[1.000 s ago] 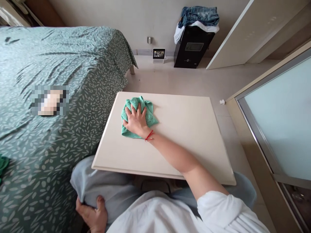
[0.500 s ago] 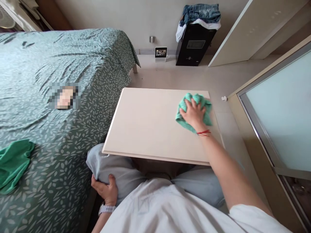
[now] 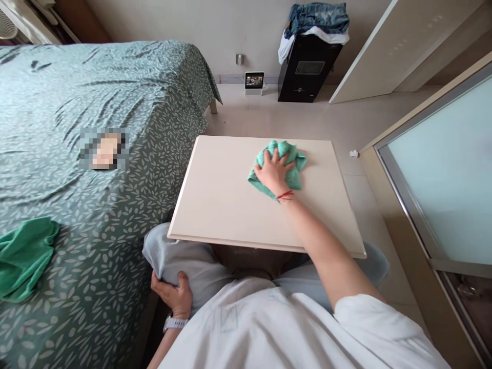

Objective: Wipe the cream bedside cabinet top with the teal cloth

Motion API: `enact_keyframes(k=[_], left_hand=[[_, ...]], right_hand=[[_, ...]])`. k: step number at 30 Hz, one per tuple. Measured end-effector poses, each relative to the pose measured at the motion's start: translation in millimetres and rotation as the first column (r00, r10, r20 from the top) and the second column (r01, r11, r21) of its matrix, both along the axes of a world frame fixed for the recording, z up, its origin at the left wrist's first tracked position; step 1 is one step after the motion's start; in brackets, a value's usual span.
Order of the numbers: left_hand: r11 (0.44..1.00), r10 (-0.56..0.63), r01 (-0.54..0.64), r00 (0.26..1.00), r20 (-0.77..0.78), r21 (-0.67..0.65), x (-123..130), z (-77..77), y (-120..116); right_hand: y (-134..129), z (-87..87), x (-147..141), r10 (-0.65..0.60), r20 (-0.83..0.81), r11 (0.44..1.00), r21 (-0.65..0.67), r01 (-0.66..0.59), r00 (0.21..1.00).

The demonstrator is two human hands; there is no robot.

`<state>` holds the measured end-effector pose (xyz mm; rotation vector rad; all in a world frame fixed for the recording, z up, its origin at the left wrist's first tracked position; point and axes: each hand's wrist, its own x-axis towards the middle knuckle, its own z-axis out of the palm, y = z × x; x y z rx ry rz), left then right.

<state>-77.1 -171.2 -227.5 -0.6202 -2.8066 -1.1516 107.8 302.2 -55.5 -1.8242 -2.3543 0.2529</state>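
A pale cream tabletop (image 3: pixel 226 189) stands in front of me, over my knees. My right hand (image 3: pixel 273 171), with a red thread at its wrist, presses a light green cloth (image 3: pixel 295 177) onto the far part of the surface, right of the middle. Its fingers are spread and dug into the cloth, which bunches up ahead of the fingertips. My left hand (image 3: pixel 175 296) rests on my left leg (image 3: pixel 192 261), thumb apart from the fingers and nothing visible in it. Part of those fingers is hidden around the leg.
To the left is a bed (image 3: pixel 126 205) with a leaf-patterned sheet; a darker green cloth (image 3: pixel 26 259) and a blurred-out item (image 3: pixel 105 149) lie there. Against the wall stand a small screen (image 3: pixel 254 83) and a black cabinet (image 3: pixel 307 69) topped with folded jeans (image 3: pixel 319 18). A glass-panelled door (image 3: pixel 449 169) is at right.
My right hand has slid the light green cloth leftward across the tabletop, away from its right edge. My left hand stays on my leg. The view has shifted slightly.
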Motion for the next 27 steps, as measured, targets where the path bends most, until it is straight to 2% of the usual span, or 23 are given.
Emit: enact_keyframes(k=[3,7,10,13,15,17,18,22,24,27], left_hand=[[1.0,-0.01,0.01,1.0,-0.002,-0.025,2,0.3,0],[0.999,-0.026,0.026,1.0,-0.005,-0.034,3,1.8,-1],[0.999,-0.031,0.031,1.0,-0.006,-0.034,2,0.8,-1],[1.0,-0.016,0.016,1.0,0.0,-0.012,0,-0.4,-1],[1.0,-0.004,0.004,1.0,0.006,-0.006,0,0.5,-1],[1.0,0.003,-0.003,1.0,0.01,-0.003,0,3.2,1],[1.0,0.004,-0.004,1.0,0.011,-0.004,0,4.9,2],[1.0,0.01,-0.01,1.0,0.01,0.011,0,8.3,6],[1.0,0.014,-0.014,1.0,0.009,0.028,-1,6.5,6],[0.998,0.028,-0.029,1.0,0.004,0.054,-3,2.5,7]], right_hand=[[-12,11.6,-70,0.142,-0.053,0.99,-0.017,-0.143,0.988],[-40,23.1,-147,0.327,-0.096,0.941,-0.061,-0.334,0.94],[-69,28.3,-182,0.473,-0.094,0.876,-0.056,-0.479,0.876],[-97,31.0,-192,0.651,-0.048,0.757,-0.032,-0.652,0.758],[-107,31.3,-187,0.721,-0.027,0.691,-0.041,-0.722,0.692],[-107,30.7,-173,0.731,-0.033,0.68,-0.052,-0.731,0.682],[-102,30.1,-163,0.716,-0.04,0.694,-0.063,-0.717,0.697],[-61,26.6,-105,0.563,-0.054,0.818,-0.109,-0.565,0.825],[-37,23.9,-64,0.448,-0.037,0.886,-0.116,-0.449,0.893],[-9,17.8,5,0.27,0.003,0.96,-0.081,-0.268,0.963]])
